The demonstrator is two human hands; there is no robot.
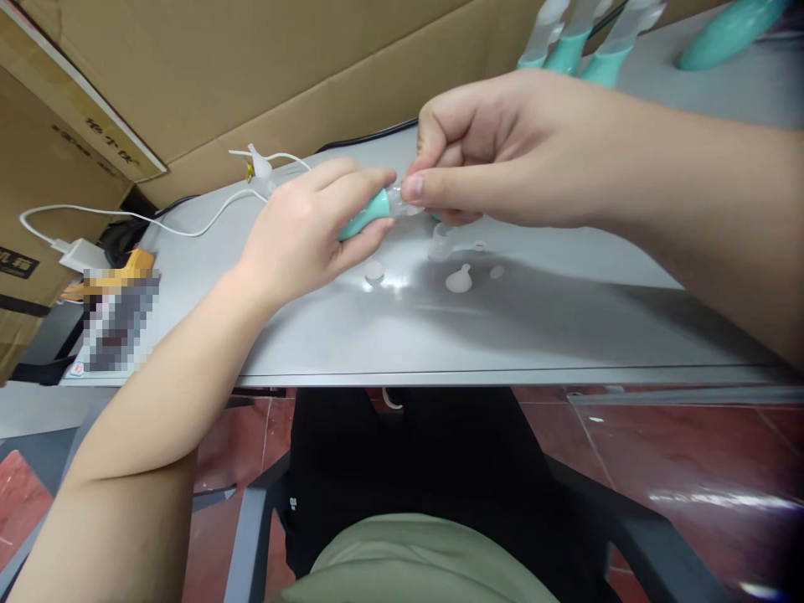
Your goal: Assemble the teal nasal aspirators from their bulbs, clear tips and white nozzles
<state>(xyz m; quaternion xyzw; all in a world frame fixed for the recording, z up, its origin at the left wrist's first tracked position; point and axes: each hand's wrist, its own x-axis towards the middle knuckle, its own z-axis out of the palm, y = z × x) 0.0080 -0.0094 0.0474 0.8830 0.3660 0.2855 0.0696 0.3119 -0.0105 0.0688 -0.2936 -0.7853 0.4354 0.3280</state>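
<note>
My left hand (314, 222) is wrapped round the teal body of a handheld device (365, 216), which looks like a nasal aspirator. It lies tilted, its clear end pointing right. Thumb and forefinger of my right hand (483, 155) pinch the clear end piece (395, 201); its far part is hidden behind the fingers. Below the hands, a small clear cup (440, 243), a white teardrop-shaped nozzle (460, 279), a small white disc (497, 272) and a round white cap (374, 271) lie on the grey table. Another teal piece shows partly under my right hand.
Several teal devices with clear tops (606, 54) stand at the back right, near a teal rounded object (729, 33). A white cable (207, 222) runs left to a white plug (85, 254). Cardboard (282, 67) walls the back. The table's front edge (440, 378) is close to my lap.
</note>
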